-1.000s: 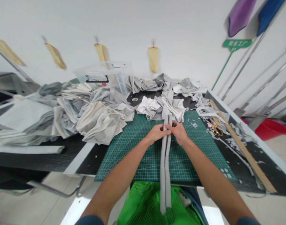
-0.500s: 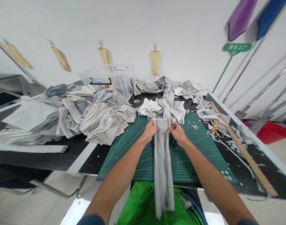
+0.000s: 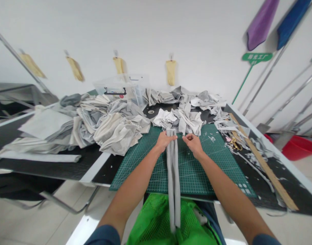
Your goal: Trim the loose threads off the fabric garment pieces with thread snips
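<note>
My left hand (image 3: 164, 141) pinches the top end of a long grey fabric strip (image 3: 173, 177), thumb across its front. The strip is folded lengthwise into a narrow band and hangs over the mat's near edge onto the green mesh cloth (image 3: 151, 221) at my lap. Just right of the strip, apart from it, my right hand (image 3: 194, 144) is closed with its fingers curled together. Whatever its fingers may hold is too small to make out. Under both hands lies a green gridded cutting mat (image 3: 143, 170).
A large heap of grey and cream fabric pieces (image 3: 120, 132) covers the left side, before a clear plastic box (image 3: 135, 90). Light scraps (image 3: 189, 119) lie beyond my hands. On the right are gold-handled scissors (image 3: 236, 145), a wooden ruler (image 3: 263, 163) and cut threads.
The strip, spread wider between both hands before, is now folded narrow and held by my left hand alone. My right hand has let go of its right edge.
</note>
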Motion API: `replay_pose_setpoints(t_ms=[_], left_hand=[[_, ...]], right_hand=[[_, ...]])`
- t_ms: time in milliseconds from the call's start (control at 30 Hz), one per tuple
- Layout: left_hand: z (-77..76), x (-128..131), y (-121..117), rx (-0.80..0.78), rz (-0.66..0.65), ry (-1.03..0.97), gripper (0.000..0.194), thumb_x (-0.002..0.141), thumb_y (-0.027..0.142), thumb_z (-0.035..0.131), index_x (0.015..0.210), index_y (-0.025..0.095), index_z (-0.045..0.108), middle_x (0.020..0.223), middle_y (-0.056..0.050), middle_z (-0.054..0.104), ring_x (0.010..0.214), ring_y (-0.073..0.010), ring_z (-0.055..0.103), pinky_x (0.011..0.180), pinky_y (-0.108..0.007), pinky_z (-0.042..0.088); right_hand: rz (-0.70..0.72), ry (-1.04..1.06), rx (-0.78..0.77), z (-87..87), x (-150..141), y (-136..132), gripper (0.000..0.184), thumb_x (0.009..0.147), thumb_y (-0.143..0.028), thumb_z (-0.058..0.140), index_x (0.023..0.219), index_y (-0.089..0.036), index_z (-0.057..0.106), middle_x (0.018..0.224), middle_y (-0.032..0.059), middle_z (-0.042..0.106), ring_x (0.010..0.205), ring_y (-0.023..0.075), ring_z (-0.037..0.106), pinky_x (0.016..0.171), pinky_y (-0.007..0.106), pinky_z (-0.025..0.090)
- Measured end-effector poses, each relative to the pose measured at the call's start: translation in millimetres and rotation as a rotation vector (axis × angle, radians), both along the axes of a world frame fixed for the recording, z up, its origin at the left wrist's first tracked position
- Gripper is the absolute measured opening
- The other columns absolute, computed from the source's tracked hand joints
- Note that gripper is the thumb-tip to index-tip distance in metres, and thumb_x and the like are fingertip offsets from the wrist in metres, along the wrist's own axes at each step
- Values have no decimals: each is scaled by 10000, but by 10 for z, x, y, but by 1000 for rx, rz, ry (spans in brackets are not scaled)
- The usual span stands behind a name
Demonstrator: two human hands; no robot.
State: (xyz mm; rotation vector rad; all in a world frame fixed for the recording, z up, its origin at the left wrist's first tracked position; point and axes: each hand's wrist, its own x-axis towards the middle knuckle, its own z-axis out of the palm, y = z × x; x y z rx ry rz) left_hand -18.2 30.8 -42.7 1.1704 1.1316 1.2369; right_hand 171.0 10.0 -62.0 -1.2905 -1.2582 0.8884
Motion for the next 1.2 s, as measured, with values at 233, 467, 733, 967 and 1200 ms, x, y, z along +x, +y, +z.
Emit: replay_pose_setpoints(t_ms=[233, 467, 733, 967, 1200], left_hand=[[-12, -2, -12, 49, -173, -68, 490, 527, 256, 935, 960, 122, 749, 852, -45, 747, 725, -157, 655, 735, -296, 538], [-39, 76, -3, 76, -153, 9, 320, 577, 122, 757, 897, 125, 756, 848, -35, 740, 747, -164, 650, 742, -275, 516], [-50, -63, 99, 61, 103, 16, 309, 601, 88, 634, 897, 150, 698, 834, -29, 719, 820, -175, 630, 775, -267, 487], [29, 125, -40, 83, 10, -30, 266, 631, 187, 740, 893, 149, 715, 828, -29, 737, 759, -177, 651, 707, -262, 506], [61, 97, -61, 68, -62, -112, 434, 545, 240, 902, 920, 140, 708, 863, -43, 748, 720, -165, 654, 686, -285, 533]], right_hand=[[99, 98, -73, 39, -105, -16, 532, 735, -732, 724, 828, -222, 602, 642, -38, 533, 564, 122, 418, 516, 260, 324], [115, 171, -58, 52, -36, 0, 493, 659, -631, 825, 792, -223, 583, 702, -16, 605, 639, 140, 484, 585, 271, 393], [123, 200, -58, 70, 6, 21, 370, 711, -452, 725, 994, -239, 620, 844, -11, 671, 795, 174, 582, 648, 249, 442], [144, 240, -57, 120, -129, -71, 320, 756, -471, 698, 942, -215, 646, 795, 11, 688, 721, 184, 604, 632, 282, 478], [-49, 248, -15, 197, -36, -114, 526, 655, -551, 858, 992, -191, 675, 966, 71, 757, 796, 204, 674, 684, 298, 543]])
